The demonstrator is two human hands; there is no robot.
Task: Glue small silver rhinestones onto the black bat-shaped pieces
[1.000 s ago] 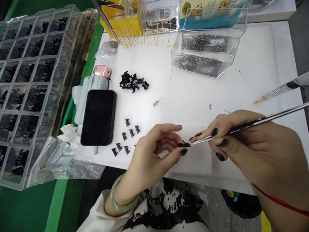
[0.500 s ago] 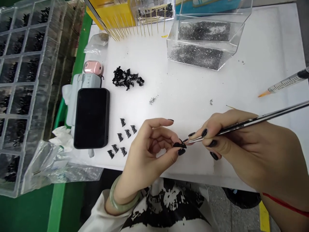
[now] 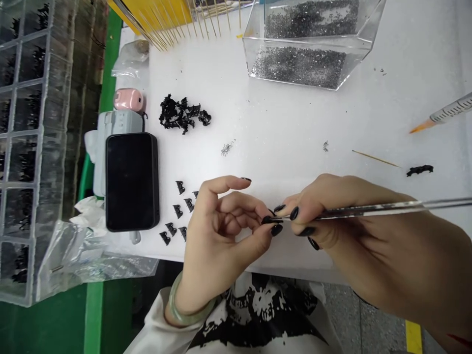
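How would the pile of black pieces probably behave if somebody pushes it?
The pile of black pieces would probably drag in clumps, since its jagged edges overlap. Rolling seems unlikely, as it lies low and irregular. The pieces look thin, so probably light.

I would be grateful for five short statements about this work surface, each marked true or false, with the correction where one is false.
1. The left hand pinches a small black piece. True.
2. The syringe is held in the left hand. False: the syringe is at the right edge of the picture, apart from both hands.
3. The right hand holds tweezers. True.
4. The clear container holds bright yellow grains. False: the grains in the clear container are dark and silvery.
5. The pink case lies to the left of the black pile in the picture. True.
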